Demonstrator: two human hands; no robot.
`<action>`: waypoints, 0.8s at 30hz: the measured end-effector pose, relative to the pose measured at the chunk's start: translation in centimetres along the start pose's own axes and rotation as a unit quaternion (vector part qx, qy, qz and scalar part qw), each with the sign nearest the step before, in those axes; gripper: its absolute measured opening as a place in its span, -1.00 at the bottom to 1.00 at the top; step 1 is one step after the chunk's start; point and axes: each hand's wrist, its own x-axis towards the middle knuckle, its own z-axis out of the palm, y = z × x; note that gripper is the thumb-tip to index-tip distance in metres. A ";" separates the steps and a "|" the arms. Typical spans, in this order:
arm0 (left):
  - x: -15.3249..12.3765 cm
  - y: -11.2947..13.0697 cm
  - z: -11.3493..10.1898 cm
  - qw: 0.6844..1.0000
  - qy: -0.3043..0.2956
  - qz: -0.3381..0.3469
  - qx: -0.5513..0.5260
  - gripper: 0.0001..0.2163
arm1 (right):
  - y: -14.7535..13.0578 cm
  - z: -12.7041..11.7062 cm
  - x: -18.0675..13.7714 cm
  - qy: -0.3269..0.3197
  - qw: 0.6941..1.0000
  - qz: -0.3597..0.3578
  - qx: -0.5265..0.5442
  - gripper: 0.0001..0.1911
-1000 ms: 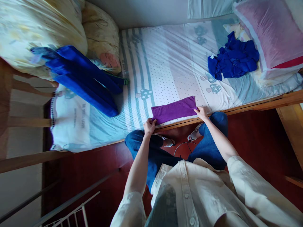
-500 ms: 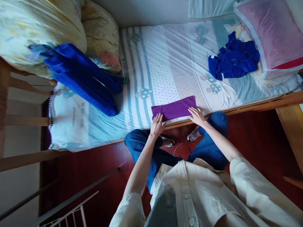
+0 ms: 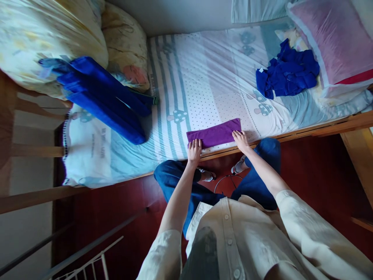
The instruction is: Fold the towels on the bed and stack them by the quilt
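Observation:
A purple towel point(image 3: 215, 133) lies folded into a long strip along the near edge of the bed. My left hand point(image 3: 194, 151) has its fingers over the near left corner of this strip, with the thumb out of sight. At the near right corner, my right hand point(image 3: 240, 140) grips the edge, its fingertips on top of the fabric. The strip rests flat on the patterned bed sheet point(image 3: 204, 93), slightly angled up to the right.
Folded blue trousers point(image 3: 101, 101) lie at left against a large yellowish bundle point(image 3: 58, 35). A crumpled blue garment point(image 3: 291, 74) sits at right beside a pink pillow point(image 3: 335, 39). The wooden bed rail point(image 3: 309, 132) runs before my knees. A white metal rack point(image 3: 96, 260) stands lower left.
My left hand's thumb, spread to the side before, is now tucked out of sight, and its fingers are closer together. My right hand has shifted slightly right. The towel lies in the same place.

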 end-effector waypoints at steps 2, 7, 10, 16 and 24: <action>0.0 -0.2 -0.2 1.000 -0.005 0.006 0.002 -0.49 | 0.1 -0.2 -0.1 -0.003 1.000 0.001 0.000 -0.41; -1.2 -0.8 -0.9 0.998 -0.047 0.039 0.016 -0.47 | 0.9 -0.5 -1.4 -0.004 1.000 -0.026 0.009 -0.38; -2.3 -1.1 -1.0 0.996 -0.072 0.057 0.007 -0.45 | 1.4 -0.4 -2.4 -0.008 0.999 -0.043 0.027 -0.38; -3.0 -2.0 -1.5 0.993 -0.093 0.054 -0.048 -0.36 | 2.3 -1.0 -2.7 -0.024 0.994 -0.037 0.101 -0.35; -2.8 -3.7 -1.9 0.968 -0.016 -0.039 -0.246 -0.46 | 4.3 -0.9 -1.0 -0.032 0.960 0.087 0.262 -0.44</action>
